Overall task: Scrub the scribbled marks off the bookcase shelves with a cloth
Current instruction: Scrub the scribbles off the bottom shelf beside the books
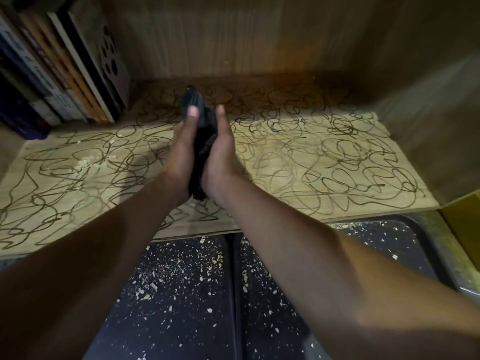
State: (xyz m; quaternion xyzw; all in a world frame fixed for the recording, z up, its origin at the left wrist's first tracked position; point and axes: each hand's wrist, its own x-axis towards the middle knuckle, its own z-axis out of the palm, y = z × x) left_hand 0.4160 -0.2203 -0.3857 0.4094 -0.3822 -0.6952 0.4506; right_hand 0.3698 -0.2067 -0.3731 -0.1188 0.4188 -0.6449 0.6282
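A light wooden bookcase shelf (324,162) fills the middle of the view, covered edge to edge in dark looping scribbled marks (345,152). Above its centre my left hand (183,149) and my right hand (220,152) face each other, palms inward, fingers straight. A black cloth (204,133) is pressed flat between the two palms, its top end sticking out past the fingertips and its lower end hanging below my wrists.
Several books (65,74) lean at the shelf's back left. Pale crumbs (88,162) lie on the left part of the shelf. Two dark trays (181,294) speckled with crumbs sit below the front edge. A yellow box (465,229) stands at the right.
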